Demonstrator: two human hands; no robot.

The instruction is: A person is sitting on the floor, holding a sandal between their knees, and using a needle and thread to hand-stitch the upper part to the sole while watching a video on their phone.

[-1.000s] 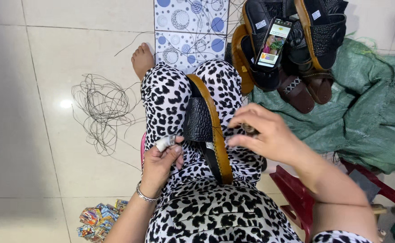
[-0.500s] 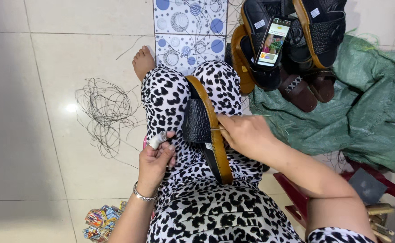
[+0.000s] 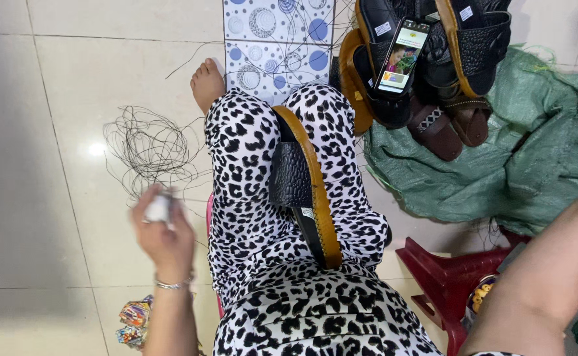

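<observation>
The sandal (image 3: pixel 302 191) lies wedged between the knees, tan sole edge up, black strap to the left. Pulling a stitch well probably calls for drawing the thread straight out while the knees grip firmly. The left hand (image 3: pixel 164 231), blurred, has its fingers closed around a small pale object (image 3: pixel 157 208). The right hand is out of frame; only the forearm (image 3: pixel 546 277) shows.

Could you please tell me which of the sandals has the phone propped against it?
The black, tan-edged sandal in the pile at top right holds the lit phone. The sandal on the lap and the brown woven-strap sandals carry nothing.
</observation>
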